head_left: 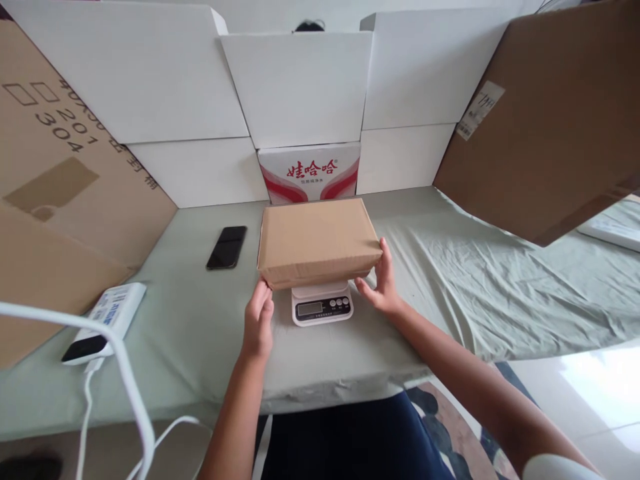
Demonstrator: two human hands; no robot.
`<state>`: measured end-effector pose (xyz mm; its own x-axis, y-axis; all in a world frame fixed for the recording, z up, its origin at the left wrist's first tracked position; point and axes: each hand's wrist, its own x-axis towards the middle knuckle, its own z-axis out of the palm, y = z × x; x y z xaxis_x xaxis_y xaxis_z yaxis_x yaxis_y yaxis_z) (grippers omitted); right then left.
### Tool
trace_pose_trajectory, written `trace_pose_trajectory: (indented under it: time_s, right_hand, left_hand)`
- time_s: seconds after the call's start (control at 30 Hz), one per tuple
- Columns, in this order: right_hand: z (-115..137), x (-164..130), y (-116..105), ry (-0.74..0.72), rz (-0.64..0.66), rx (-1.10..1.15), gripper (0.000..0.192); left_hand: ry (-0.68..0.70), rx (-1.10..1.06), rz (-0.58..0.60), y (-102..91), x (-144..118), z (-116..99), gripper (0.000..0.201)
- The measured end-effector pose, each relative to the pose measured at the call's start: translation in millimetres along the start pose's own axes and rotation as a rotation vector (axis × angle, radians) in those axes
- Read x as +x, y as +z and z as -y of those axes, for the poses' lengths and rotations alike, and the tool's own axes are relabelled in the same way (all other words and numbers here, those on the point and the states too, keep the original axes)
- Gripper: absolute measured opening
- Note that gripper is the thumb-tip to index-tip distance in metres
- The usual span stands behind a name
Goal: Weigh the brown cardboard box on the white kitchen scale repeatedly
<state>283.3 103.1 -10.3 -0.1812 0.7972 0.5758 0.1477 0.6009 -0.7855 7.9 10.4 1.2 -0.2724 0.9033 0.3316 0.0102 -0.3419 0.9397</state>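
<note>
From my seat, at nine o'clock a big brown cardboard sheet (pixel 65 193) leans along the bench (pixel 200 333) edge, printed with "201" and "304" beside characters I can't read. Below it, near eight o'clock, a white power bank (pixel 107 320) with blue lettering too small to make out lies on the pale green cloth, a white cable (pixel 125 387) looping off its near end toward me. At about ten o'clock from the scale, a black phone (pixel 227 247) lies face up, well apart from everything else. My left hand (pixel 258 323) is open, fingers together, fingertips just at the near left corner of the brown box (pixel 317 240). That box sits flat on the white kitchen scale (pixel 323 303) at centre, overhanging it so only the scale's front strip with its display and buttons shows; the reading is too small to tell. At twelve o'clock behind the box stands a white carton (pixel 310 172) with red Chinese characters reading 娃哈哈, backed by a wall of plain white cartons (pixel 295 87). My right hand (pixel 381 283) is open, cupped against the box's near right corner. At two o'clock a large brown carton (pixel 545 127) tilts over the bench, bearing a white label (pixel 480 110) I can't read.
</note>
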Motion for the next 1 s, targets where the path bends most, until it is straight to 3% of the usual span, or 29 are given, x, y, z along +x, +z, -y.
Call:
trace_pose_trajectory:
  time_s: [0.27, 0.57, 0.77, 1.0]
  right_hand:
    - [22.5, -4.7, -3.5, -0.074, -0.055, -0.101, 0.083]
    - [20.7, -2.8, -5.3, -0.098, -0.058, -0.167, 0.082]
    - [26.7, 1.9, -9.7, -0.061, -0.190, -0.153, 0.081]
    - [23.7, 3.0, -9.0, -0.016, 0.002, -0.061, 0.079]
  left_hand:
    - [-0.059, 0.020, 0.033, -0.6, -4.9, 1.9, 0.075]
    - [-0.080, 0.016, -0.014, 1.0, -7.9, -0.6, 0.078]
    - [-0.040, -0.036, -0.135, 1.2, -5.9, -2.4, 0.080]
    - [-0.096, 0.020, -0.060, 1.2, -8.0, -2.8, 0.080]
